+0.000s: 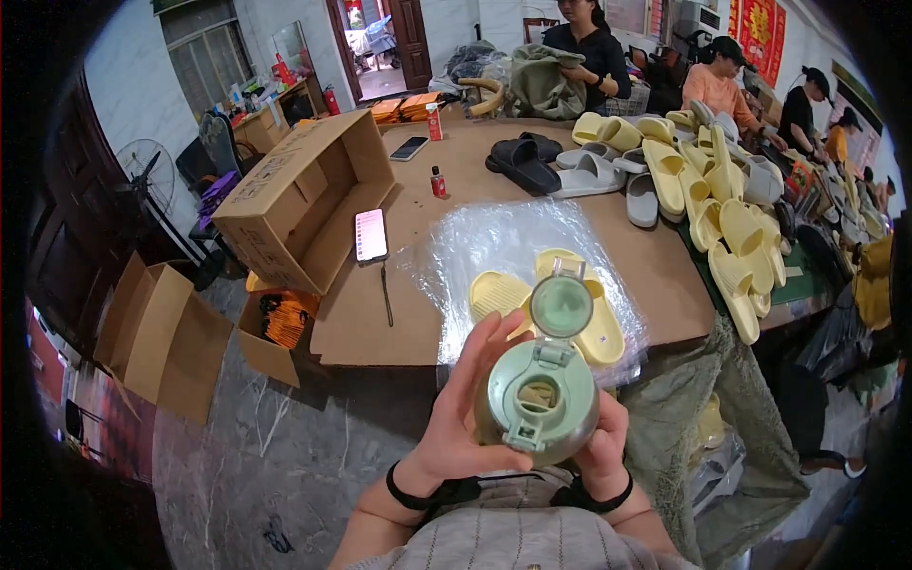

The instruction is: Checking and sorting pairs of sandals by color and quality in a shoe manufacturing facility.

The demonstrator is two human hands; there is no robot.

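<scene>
A pale green bottle (539, 399) with its flip lid standing open is held close under the camera by both hands. My left hand (463, 407) wraps the bottle's left side, fingers up along it. My right hand (602, 439) grips the lower right side, mostly hidden behind the bottle. Just beyond the bottle, a pair of pale yellow slippers (589, 313) lies on a sheet of clear plastic film (475, 242) on the brown table (380, 313).
An open cardboard box (309, 195) lies tipped on the table's left, a phone (370, 234) beside it. Black, grey and yellow slippers (698, 204) pile up at the back right. Several people work at the far side. More cardboard boxes (161, 332) stand on the floor at left.
</scene>
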